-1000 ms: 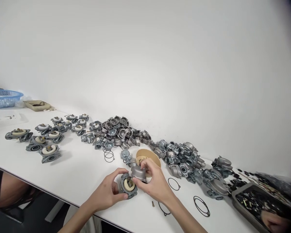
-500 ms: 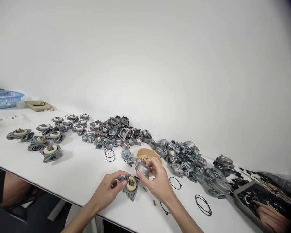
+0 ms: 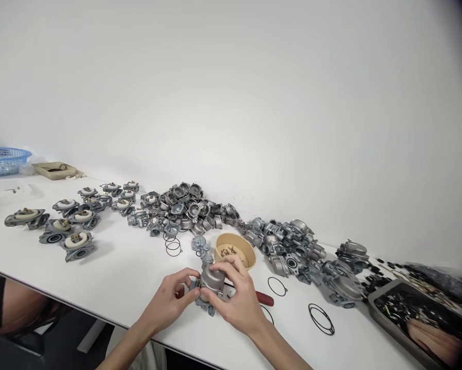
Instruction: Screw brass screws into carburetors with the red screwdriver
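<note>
My left hand (image 3: 169, 300) grips a grey carburetor body (image 3: 205, 303) from its left side, low over the white table (image 3: 130, 272). My right hand (image 3: 236, 298) presses a round metal bowl cover (image 3: 212, 278) down on top of that body, fingers curled over it. The float inside is hidden under the cover. A red-handled tool (image 3: 264, 297) lies on the table just behind my right hand, partly hidden by it.
A tan bowl of small screws (image 3: 235, 250) stands behind my hands. Piles of metal carburetor parts (image 3: 184, 208) (image 3: 292, 249) run along the back. Finished units (image 3: 76, 241) sit left. Black O-rings (image 3: 320, 318) lie right. Another person's hand (image 3: 435, 339) rests in a grey tray (image 3: 381, 308).
My right hand brought the bowl cover down from beside the carburetor body onto its top, covering the cream float. The red-handled tool has come into view behind my right hand.
</note>
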`<action>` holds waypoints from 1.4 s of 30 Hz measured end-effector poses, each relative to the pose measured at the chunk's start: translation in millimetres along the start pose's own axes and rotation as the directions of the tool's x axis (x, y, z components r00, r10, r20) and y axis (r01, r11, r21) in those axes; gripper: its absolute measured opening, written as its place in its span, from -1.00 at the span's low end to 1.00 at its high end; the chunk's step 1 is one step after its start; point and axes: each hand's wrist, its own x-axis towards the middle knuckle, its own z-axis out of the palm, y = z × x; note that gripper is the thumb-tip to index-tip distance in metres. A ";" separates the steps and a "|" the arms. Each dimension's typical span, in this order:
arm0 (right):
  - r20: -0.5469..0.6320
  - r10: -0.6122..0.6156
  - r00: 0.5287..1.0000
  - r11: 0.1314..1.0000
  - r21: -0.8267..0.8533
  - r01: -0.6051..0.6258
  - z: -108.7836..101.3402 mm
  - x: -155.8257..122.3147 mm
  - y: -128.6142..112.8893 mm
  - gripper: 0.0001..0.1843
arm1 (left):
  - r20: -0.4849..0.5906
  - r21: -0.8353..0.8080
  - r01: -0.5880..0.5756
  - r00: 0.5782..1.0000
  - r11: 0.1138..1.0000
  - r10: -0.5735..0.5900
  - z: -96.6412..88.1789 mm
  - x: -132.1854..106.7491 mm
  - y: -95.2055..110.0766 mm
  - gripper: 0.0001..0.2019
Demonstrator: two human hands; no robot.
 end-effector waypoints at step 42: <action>0.372 0.394 0.841 0.830 -0.537 -0.151 -60.8 -49.7 36.1 -0.67 | 0.045 0.036 -0.049 0.998 0.998 0.047 -5.6 -2.5 -1.1 -0.24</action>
